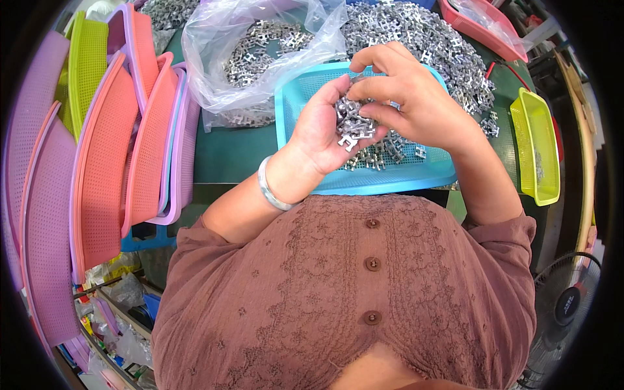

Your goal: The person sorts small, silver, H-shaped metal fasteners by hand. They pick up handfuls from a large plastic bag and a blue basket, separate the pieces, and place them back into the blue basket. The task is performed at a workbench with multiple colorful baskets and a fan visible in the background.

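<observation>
My left hand (313, 135) is cupped, palm up, around a handful of small H-shaped silver metal parts (351, 123). Over that palm, my right hand (416, 97) bends its fingers down, thumb and fingertips closed at the parts; exactly what they pinch is partly hidden. Both hands are above a light blue perforated plastic basket (390, 186). More of the same metal parts (374, 158) lie scattered on the basket's bottom.
A large heap of metal parts (416, 39) covers the back of the green table (224, 156). To its left is a clear plastic bag (208, 71) with more parts. Stacked colored baskets (104, 169) stand at left; a yellow-green basket (538, 146) and a fan (565, 305) are at right.
</observation>
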Demonstrator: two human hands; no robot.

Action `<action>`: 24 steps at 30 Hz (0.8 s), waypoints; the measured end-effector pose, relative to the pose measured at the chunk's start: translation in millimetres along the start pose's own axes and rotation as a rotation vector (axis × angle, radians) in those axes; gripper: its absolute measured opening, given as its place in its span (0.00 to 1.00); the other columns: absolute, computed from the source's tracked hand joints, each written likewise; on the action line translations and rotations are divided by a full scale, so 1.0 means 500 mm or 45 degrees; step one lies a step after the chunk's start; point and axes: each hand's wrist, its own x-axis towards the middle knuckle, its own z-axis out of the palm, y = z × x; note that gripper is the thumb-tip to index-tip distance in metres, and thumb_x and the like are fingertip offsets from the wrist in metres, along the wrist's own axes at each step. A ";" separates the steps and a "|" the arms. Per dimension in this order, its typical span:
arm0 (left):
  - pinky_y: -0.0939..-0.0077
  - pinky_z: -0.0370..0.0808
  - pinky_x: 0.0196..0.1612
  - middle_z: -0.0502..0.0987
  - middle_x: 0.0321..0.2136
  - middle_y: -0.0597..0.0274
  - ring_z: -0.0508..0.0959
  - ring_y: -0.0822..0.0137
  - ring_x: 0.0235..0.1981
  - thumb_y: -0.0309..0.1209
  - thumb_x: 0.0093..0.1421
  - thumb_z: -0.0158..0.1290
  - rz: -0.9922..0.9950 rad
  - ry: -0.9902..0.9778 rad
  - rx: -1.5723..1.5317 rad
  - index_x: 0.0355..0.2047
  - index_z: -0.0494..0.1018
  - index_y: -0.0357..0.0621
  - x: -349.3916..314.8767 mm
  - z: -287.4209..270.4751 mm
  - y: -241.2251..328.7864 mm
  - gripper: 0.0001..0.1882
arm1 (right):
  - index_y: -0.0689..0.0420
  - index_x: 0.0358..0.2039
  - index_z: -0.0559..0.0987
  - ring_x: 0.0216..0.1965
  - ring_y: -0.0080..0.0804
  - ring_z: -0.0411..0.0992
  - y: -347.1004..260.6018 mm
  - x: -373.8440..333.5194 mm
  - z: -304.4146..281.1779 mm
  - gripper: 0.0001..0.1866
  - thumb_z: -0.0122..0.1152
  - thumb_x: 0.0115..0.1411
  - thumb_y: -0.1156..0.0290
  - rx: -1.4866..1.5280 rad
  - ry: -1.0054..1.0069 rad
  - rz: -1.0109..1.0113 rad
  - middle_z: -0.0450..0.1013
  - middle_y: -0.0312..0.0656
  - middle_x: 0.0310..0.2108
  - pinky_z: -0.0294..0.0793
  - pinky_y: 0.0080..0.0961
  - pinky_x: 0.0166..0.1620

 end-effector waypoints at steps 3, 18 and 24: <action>0.64 0.78 0.31 0.73 0.33 0.61 0.76 0.64 0.32 0.41 0.61 0.38 0.014 0.070 0.036 0.40 0.64 0.46 -0.002 0.014 -0.002 0.15 | 0.57 0.25 0.73 0.36 0.38 0.64 -0.002 -0.002 0.003 0.09 0.61 0.39 0.78 0.133 0.048 0.032 0.67 0.38 0.32 0.66 0.29 0.38; 0.67 0.78 0.30 0.71 0.35 0.50 0.74 0.57 0.36 0.41 0.61 0.39 -0.013 0.079 -0.064 0.40 0.64 0.46 0.005 0.007 0.008 0.14 | 0.61 0.23 0.73 0.24 0.32 0.66 -0.006 -0.071 -0.018 0.12 0.55 0.33 0.72 -0.592 0.412 -0.468 0.67 0.40 0.25 0.68 0.24 0.25; 0.65 0.78 0.36 0.70 0.40 0.47 0.73 0.53 0.41 0.42 0.61 0.38 0.004 -0.059 -0.035 0.43 0.65 0.43 0.006 -0.011 0.012 0.17 | 0.59 0.23 0.72 0.24 0.33 0.66 0.004 -0.083 -0.030 0.10 0.54 0.35 0.74 -0.565 0.308 -0.353 0.66 0.39 0.26 0.67 0.25 0.25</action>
